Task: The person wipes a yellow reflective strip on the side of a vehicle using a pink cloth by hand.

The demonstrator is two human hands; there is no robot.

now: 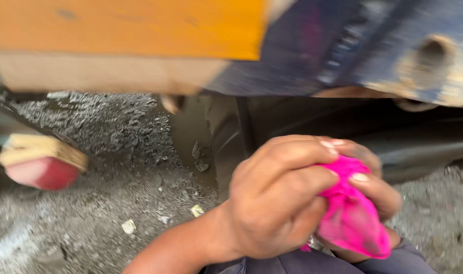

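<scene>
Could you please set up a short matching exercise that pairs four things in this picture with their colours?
Things:
1. cloth
2. panel
3. ground
4. block

Colours:
a. grey
b. red
c. bright pink
d. orange

Pairs: 1-c, 2-d, 3-a, 4-b

The left hand and the right hand both grip the cloth.

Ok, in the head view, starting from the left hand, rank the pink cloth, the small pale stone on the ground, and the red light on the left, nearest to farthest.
1. The pink cloth: gripped in the left hand, with the right hand behind it.
2. The small pale stone: on the gravel just left of the wrist.
3. The red light: at the far left edge.
</scene>
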